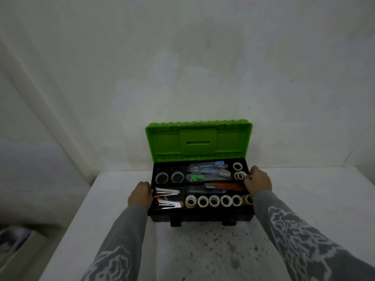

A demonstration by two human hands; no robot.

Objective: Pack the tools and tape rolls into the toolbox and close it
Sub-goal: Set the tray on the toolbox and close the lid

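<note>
A black toolbox (200, 217) stands open on the white table, its green lid (198, 140) upright against the wall. Its tray holds several small tape rolls (214, 200) in a front row, two more rolls (237, 166) at the back right, two wider rolls (162, 178) at the back left, utility knives (209, 170), a red cutter (225, 186) and two staplers (167, 193). My left hand (140, 195) grips the tray's left edge. My right hand (258, 182) grips the tray's right edge, fingers curled over the rim.
The white table (203, 250) is speckled with dark spots near the front. A white wall rises right behind the toolbox. A pale object (14, 238) lies low at the far left, off the table.
</note>
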